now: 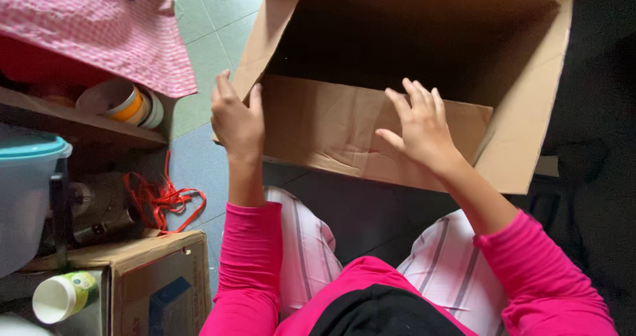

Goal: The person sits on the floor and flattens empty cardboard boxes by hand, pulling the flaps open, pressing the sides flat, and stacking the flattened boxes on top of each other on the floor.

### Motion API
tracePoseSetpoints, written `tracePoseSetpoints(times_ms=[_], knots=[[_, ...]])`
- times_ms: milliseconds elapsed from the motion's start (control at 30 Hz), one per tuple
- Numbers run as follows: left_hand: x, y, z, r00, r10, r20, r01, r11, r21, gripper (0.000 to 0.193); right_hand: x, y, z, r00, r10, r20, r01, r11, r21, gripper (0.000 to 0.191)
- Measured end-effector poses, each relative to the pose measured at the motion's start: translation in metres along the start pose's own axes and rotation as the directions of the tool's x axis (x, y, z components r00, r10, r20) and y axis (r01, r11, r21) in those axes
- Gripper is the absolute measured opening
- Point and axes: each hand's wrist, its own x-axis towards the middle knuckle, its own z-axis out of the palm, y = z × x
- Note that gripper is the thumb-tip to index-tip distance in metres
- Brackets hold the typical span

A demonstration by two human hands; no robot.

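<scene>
1. Large open cardboard box [397, 64]: at 12 o'clock on a pale tiled floor [212, 38], mouth facing up, dark inside, flaps raised at 11 and 2 o'clock.
2. Near flap [331, 127]: creased brown card, folded inward across the box mouth toward 6 o'clock.
3. Left hand [236, 121]: at 10 o'clock of centre, fingers nearly straight and close together, thumb apart, pressed against the left edge of the near flap; loosely cupped on the corner, not clenched.
4. Right hand [424, 127]: at 1 o'clock of centre, fingers spread wide, palm laid flat on the near flap; nothing gripped.
5. Pink sleeves [248, 263] and striped trousers [308, 250]: at 6 o'clock, knees just below the box.
6. Pink checked cloth [99, 25]: at 10 o'clock, draped over a shelf [86, 127].
7. Rolls of tape [122, 103]: on that shelf, under the cloth.
8. Red cord [162, 200]: tangled at 9 o'clock, on the floor.
9. Small cardboard box [156, 283]: at 8 o'clock, closed.
10. Paper cup [63, 296]: lying sideways at 8 o'clock, beside the small box.
11. Clear tub with teal lid [26, 177]: at 9 o'clock edge.
</scene>
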Motion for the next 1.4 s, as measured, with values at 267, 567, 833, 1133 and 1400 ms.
tracePoseSetpoints(times_ms=[267, 567, 833, 1133, 1400], knots=[[0.006, -0.027, -0.009, 1.0, 0.013, 0.025, -0.009, 0.986, -0.164, 0.023, 0.014, 0.041, 0.048, 0.945, 0.16, 0.286, -0.154, 0.987, -0.042, 0.09], [0.042, -0.137, -0.033, 0.97, -0.211, -0.119, 0.186, 0.963, -0.195, 0.026, -0.012, 0.03, -0.025, 0.99, 0.1, 0.1, -0.103, 0.994, 0.026, 0.058], [0.034, -0.099, -0.007, 0.88, 0.321, -0.35, -0.239, 0.936, 0.257, 0.058, -0.035, -0.005, -0.053, 0.991, 0.122, -0.044, -0.122, 0.992, 0.021, 0.044], [-0.115, 0.154, 0.048, 0.491, 0.837, 0.243, -0.768, 0.547, -0.332, 0.083, -0.048, 0.016, -0.116, 0.949, 0.161, -0.273, -0.153, 0.987, 0.048, 0.027], [-0.195, 0.18, 0.057, 0.408, 0.815, 0.411, -0.729, 0.562, -0.39, 0.119, -0.094, 0.084, -0.142, 0.604, 0.791, 0.098, -0.762, 0.609, -0.218, 0.071]])
